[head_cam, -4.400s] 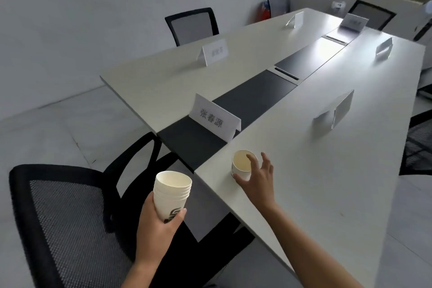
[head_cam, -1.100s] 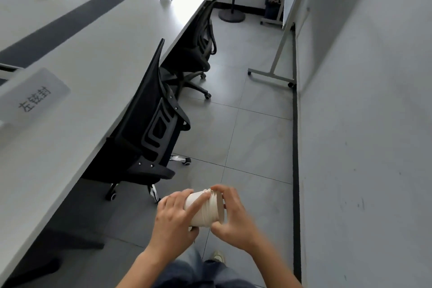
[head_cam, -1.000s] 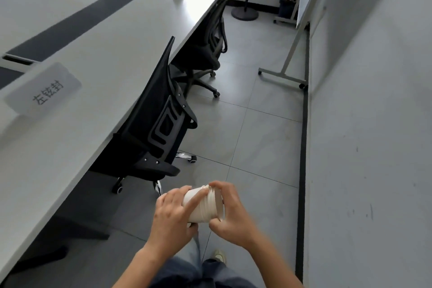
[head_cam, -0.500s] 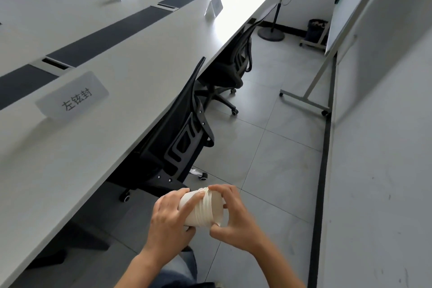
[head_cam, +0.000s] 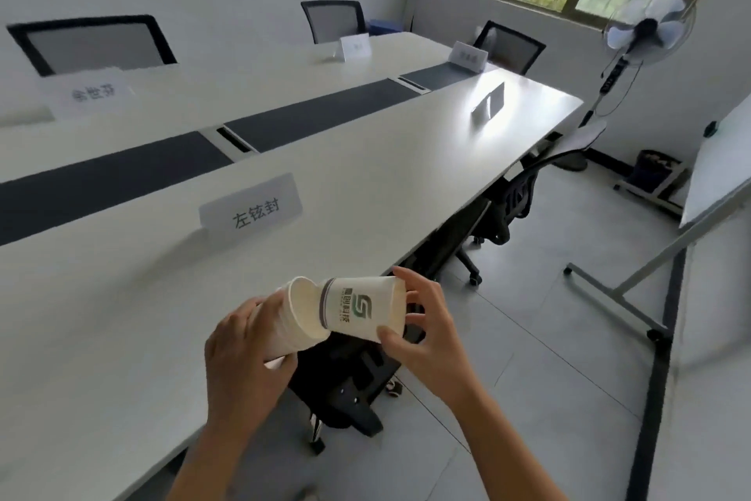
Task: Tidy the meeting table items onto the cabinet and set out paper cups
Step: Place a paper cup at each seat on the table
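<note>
White paper cup with a green logo point(head_cam: 361, 311) sat pinched between curled fingers point(head_cam: 410, 277) and thumb of the right hand point(head_cam: 426, 332), mouth at the stack of white paper cups point(head_cam: 286, 323) the left hand point(head_cam: 239, 362) gripped, low centre, over the pale meeting table point(head_cam: 122, 317) edge.

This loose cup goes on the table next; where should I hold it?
Grip the loose cup round its side wall near the wide rim, from the right, where the right hand pinches it now. It lies sideways with its narrow base at the mouth of the stack, so that end is blocked.
</note>
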